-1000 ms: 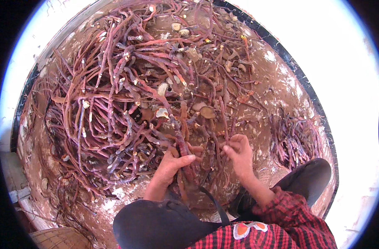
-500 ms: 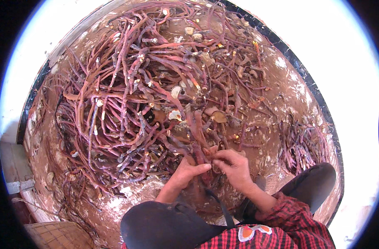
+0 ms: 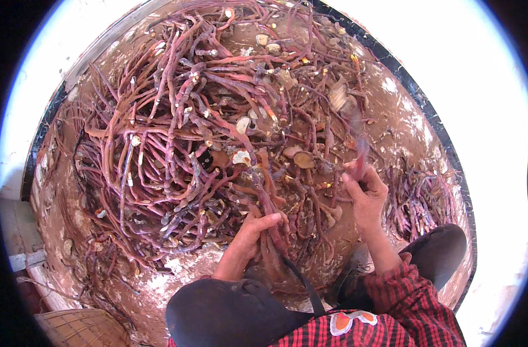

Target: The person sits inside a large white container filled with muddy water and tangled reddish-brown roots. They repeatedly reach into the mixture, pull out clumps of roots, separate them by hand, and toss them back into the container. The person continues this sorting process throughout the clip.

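My left hand is closed round a few thick reddish-purple roots, their lower ends hanging between my knees. My right hand is held up to the right of them, its fingers pinched on a root piece smeared by motion. The blurred shape runs upward to a pale end, and how far the piece reaches is unclear. A large tangled heap of long, thin roots fills the left and middle, with pale cut ends showing here and there.
A smaller root bundle lies at the right beside my dark boot or knee. Round cut slices are scattered over the reddish dirt. A woven basket stands at the lower left. A dark edging strip curves along the far right.
My right hand has left the roots at my left hand and moved right and up, carrying a root piece. My left hand stays closed on its bundle, nearly in place.
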`<state>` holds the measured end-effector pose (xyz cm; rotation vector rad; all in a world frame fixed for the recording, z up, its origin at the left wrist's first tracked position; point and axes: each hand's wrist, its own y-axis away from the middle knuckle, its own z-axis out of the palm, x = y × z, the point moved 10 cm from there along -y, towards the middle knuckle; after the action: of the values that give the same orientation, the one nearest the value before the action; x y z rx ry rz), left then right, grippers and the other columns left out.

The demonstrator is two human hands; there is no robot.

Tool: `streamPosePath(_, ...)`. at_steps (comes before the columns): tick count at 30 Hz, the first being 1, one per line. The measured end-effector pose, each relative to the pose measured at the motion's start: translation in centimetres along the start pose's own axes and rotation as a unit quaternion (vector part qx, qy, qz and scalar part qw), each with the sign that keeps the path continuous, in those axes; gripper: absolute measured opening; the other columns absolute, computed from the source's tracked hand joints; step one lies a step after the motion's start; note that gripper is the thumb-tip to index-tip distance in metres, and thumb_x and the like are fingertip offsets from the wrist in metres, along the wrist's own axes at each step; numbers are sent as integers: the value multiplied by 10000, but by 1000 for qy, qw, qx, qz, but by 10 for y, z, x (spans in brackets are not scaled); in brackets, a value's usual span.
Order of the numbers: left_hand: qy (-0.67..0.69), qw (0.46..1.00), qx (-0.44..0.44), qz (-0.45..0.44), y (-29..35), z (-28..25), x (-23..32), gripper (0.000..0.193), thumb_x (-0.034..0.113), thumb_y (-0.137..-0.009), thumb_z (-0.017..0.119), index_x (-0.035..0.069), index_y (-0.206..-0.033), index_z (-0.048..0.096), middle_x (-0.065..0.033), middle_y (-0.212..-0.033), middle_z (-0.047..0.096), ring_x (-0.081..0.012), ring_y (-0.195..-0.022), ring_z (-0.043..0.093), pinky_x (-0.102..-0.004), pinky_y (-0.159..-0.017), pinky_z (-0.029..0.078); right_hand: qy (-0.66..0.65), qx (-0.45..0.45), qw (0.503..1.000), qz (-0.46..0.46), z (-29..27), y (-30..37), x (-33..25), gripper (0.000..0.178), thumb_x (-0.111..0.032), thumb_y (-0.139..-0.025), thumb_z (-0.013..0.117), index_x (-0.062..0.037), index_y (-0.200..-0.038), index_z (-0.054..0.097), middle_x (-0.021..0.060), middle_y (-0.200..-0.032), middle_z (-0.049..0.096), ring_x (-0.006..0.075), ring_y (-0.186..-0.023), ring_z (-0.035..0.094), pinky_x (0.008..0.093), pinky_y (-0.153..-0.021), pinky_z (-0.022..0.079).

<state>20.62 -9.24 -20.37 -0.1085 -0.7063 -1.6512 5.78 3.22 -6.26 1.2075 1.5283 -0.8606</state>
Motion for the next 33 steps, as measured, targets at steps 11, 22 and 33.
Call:
streamPosePath(11, -58, 997, -8, -52, -9, 3, -20, 509, 300, -838, 688, 40, -1216, 467, -54, -1023, 591, -147, -864, 594, -298, -749, 505, 145, -311, 937, -61, 96, 25, 27, 257, -51, -824, 654, 0, -1063, 574, 60, -916, 655, 129, -845, 630, 279, -787, 499)
streamPosePath(22, -114, 986, 120, 13, 0, -5, 3, 274, 88, -797, 654, -12, -1037, 567, -51, -847, 632, -149, -750, 620, -276, -667, 502, 109, -194, 975, 9, 64, 2, 54, 192, -91, -833, 652, 2, -999, 626, -3, -830, 629, 60, -751, 553, 246, -669, 473)
streamPosePath(33, -157, 978, 112, 77, 1, -15, 15, 378, 179, -780, 663, 15, -1068, 483, -82, -805, 590, -178, -690, 603, -290, -615, 495, 445, -153, 882, -31, 19, 14, 169, 320, -233, -740, 692, -66, -1001, 613, 150, -909, 661, 364, -870, 617, 439, -733, 493)
